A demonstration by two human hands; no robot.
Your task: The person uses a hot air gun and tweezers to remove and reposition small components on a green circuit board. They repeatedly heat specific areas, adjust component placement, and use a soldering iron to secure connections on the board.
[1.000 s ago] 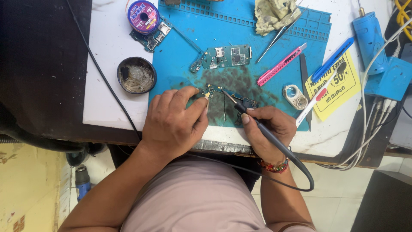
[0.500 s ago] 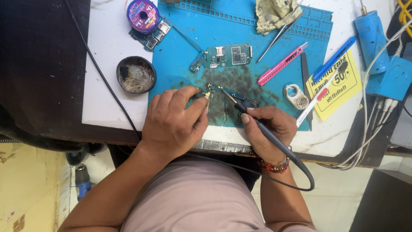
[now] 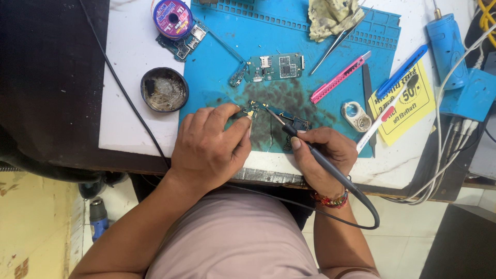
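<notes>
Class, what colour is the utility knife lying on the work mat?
Pink; the utility knife shows best in the head view, on the blue mat.

Single head-worn view, looking almost straight down from above the lap. Close to the surface point(image 3: 129, 62), its near edge crossing mid-frame. Blue mat point(image 3: 222, 57) filling the upper centre; beyond the mat's left edge, dark floor; below the mat, forearms and torso entering from the bottom edge.
</notes>
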